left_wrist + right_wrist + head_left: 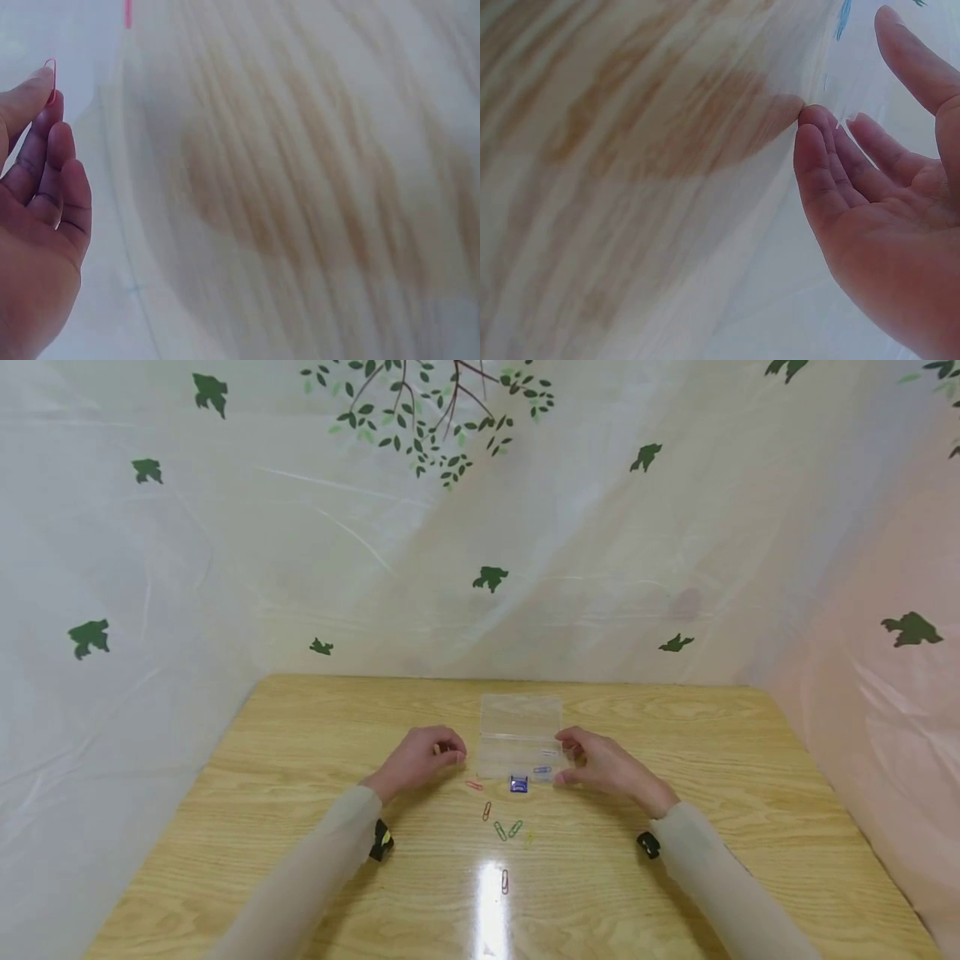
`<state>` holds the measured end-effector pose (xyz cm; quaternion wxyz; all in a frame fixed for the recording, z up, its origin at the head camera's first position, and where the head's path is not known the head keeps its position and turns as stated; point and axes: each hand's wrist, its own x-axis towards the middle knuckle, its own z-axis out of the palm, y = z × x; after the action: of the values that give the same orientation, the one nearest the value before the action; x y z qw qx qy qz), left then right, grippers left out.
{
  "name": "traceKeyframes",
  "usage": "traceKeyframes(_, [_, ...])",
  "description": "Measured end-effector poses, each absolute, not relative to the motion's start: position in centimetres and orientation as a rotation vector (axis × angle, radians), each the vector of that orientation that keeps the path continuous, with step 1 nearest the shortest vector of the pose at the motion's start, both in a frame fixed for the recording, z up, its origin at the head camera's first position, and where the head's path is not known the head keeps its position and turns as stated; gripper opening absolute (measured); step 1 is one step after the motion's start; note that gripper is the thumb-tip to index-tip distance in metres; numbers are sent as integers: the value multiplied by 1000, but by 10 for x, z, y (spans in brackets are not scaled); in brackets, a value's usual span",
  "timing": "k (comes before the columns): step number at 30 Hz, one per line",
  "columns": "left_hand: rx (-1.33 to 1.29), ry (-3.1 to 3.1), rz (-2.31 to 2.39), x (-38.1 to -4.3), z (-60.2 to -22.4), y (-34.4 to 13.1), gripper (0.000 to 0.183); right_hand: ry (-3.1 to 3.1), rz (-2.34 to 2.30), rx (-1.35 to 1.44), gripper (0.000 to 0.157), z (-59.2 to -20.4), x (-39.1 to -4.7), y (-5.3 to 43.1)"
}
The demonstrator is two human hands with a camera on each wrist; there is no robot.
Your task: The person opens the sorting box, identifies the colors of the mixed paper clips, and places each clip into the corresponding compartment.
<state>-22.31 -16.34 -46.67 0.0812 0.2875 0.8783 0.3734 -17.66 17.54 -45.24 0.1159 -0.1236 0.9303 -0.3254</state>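
My left hand (429,757) is at the left side of a clear plastic box (495,760) whose lid stands raised at the back. In the left wrist view, thumb and forefinger pinch a pink paper clip (55,88). My right hand (606,766) rests at the box's right edge, fingers loosely bent and thumb apart, with nothing held; the right wrist view shows the hand (889,187) with its fingertips close over the tabletop. Blue paper clips (542,770) show in the right part of the box. Another pink paper clip (474,785) lies near its front left corner.
A small dark blue piece (519,784) sits at the box's front edge. In front lie a red paper clip (487,811), two green paper clips (515,829), a yellow one (529,838) and, closer, another red paper clip (505,882) on the wooden table (330,710). Patterned sheeting (570,510) hangs behind.
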Motion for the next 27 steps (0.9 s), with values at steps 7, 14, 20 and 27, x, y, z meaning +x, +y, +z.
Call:
traceKeyframes(7, [828, 2682, 1198, -216, -459, -148, 4, 2735, -967, -400, 68, -452, -176, 179])
traceKeyframes(14, [852, 2669, 1289, -211, -456, -128, 4, 2722, -991, -430, 69, -455, -177, 179])
traceKeyframes(20, [855, 2633, 1358, -208, -459, -108, 5, 2723, -994, -422, 70, -456, -177, 180])
traceKeyframes(27, [805, 2662, 1335, -208, -456, -87, 6, 2716, -996, -423, 70, -457, -177, 180])
